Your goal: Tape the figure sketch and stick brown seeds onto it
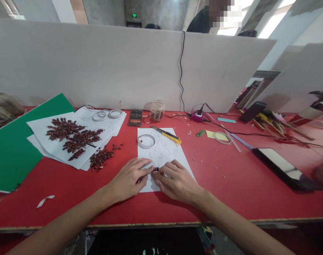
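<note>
A white sheet with a pencil drawing (164,150) lies in front of me on the red table. Several small dark red seeds (156,169) sit on its lower part, between my fingertips. My left hand (133,177) touches them from the left, its fingers bent and close together. From the right, my right hand (174,180) presses at the same seeds with its fingers curled. A ring of tape (146,141) with one seed inside it and a yellow box cutter (171,137) rest on the upper part of the sheet.
Left are a seed pile (101,158), papers with seed-covered shapes (71,136) and a green board (7,159). Behind stand a glass jar (157,110) and a calculator (135,118). A purple plug (198,116) and a phone (281,164) lie right. A person is beyond the white partition (111,67).
</note>
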Demonstrator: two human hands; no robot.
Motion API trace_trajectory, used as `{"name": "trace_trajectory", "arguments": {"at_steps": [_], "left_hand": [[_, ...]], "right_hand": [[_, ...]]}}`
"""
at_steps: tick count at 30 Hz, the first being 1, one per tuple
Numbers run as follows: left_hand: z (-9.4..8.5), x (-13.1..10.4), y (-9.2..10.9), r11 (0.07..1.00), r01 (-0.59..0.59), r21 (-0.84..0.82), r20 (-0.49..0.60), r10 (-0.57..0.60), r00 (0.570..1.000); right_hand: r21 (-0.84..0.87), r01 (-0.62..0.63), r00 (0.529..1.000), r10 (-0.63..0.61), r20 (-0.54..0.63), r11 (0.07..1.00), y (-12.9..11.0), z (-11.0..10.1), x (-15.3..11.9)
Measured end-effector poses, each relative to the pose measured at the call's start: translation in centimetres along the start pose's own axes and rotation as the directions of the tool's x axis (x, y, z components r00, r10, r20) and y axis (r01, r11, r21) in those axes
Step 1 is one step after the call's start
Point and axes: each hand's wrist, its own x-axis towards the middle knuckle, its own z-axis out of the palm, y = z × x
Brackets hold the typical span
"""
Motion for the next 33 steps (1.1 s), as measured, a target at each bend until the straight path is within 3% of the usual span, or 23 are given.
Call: {"name": "trace_trajectory", "arguments": {"at_steps": [17,21,24,26,29,33], "left_hand": [[0.3,-0.1,-0.5,0.999,0.008,0.048,0.030,-0.009,1.000],[-0.1,0.0,-0.7,1.000,0.001,0.023,0.009,-0.001,1.000],[-0.7,0.0,-0.9,0.999,-0.049,0.006,-0.034,0.049,0.998],[-1.1,0.0,-0.9,0.990,-0.137,0.045,-0.022,0.138,0.990],[-1.5,0.0,-0.6,0.954,-0.265,0.141,0.061,0.258,0.964],[-1.4,-0.1,-0.3,0.929,-0.299,0.216,0.121,0.279,0.953]], "right_hand": [[-0.072,0.036,0.998,-0.031,0.059,0.997,0.0,0.0,0.1],[0.210,-0.115,0.993,0.112,0.024,0.971,0.6,-0.3,-0.4],[0.430,-0.324,0.924,0.379,-0.047,0.843,1.5,-0.2,-0.4],[0.449,-0.405,0.877,0.477,-0.055,0.797,2.1,0.1,-0.3],[0.386,-0.429,0.886,0.464,0.002,0.816,2.7,0.7,-0.3],[0.339,-0.427,0.899,0.433,0.060,0.839,2.7,1.3,-0.5]]}}
